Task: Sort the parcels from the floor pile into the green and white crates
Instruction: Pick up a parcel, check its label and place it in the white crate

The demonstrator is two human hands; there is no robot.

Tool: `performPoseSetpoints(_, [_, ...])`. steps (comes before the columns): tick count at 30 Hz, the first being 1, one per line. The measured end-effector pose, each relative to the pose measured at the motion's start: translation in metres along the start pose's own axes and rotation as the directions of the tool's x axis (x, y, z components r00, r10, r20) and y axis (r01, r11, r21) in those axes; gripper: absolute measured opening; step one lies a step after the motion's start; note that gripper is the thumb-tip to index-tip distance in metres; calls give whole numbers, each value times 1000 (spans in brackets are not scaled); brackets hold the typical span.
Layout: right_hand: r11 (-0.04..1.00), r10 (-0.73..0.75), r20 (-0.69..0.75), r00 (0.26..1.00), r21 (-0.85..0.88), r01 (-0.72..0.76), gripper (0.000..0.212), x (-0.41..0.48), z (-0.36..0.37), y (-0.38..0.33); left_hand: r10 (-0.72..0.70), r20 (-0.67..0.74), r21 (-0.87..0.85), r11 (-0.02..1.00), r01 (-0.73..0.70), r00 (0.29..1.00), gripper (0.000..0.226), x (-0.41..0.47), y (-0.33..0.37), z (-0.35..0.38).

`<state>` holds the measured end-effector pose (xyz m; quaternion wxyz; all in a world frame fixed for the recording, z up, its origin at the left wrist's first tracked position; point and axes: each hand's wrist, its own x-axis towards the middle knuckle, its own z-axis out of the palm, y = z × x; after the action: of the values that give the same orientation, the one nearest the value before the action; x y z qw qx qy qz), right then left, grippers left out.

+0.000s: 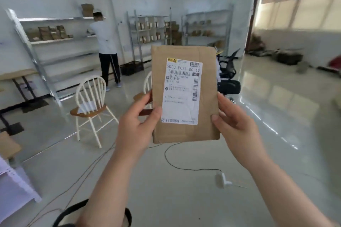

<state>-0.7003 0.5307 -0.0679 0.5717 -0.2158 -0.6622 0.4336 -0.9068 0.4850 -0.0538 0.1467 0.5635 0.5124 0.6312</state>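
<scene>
Both hands held one parcel (pixel 184 94) upright at chest height, label (pixel 181 92) facing cam. Left hand (pixel 136 125) w/ grip pinching the lower left edge, right hand (pixel 238 125) the lower right (thumbs in front). No crates in view. Best move, I'd judge: read the code fully before choosing a crate, keeping thumbs off the print.

Probably stockroom: shelving (pixel 149 29) holding parcels (pixel 49 32).

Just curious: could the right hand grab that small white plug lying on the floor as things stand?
Probably not: the right hand is holding the brown cardboard parcel up, and the small white plug lies well below.
</scene>
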Motion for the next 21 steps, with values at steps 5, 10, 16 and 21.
performPoseSetpoints(5, [983, -2, -220, 976, -180, -39, 61, -43, -106, -42, 68, 251, -191, 981, -19, 966, 46, -5, 34, 114])
performPoseSetpoints(10, [924, -25, -458, 889, -350, -155, 59, -103, -208, -97, 137, 456, -353, 935, 37, 879, 46, -37, 80, 236])
performPoseSetpoints(16, [827, -107, -704, 702, -455, -330, 58, -202, -303, -157, 281, 638, -504, 856, 113, 717, 49, -107, 139, 375])
performPoseSetpoints(21, [775, -208, -869, 450, -427, -466, 57, -301, -351, -200, 380, 797, -532, 809, 249, 469, 48, -187, 190, 470])
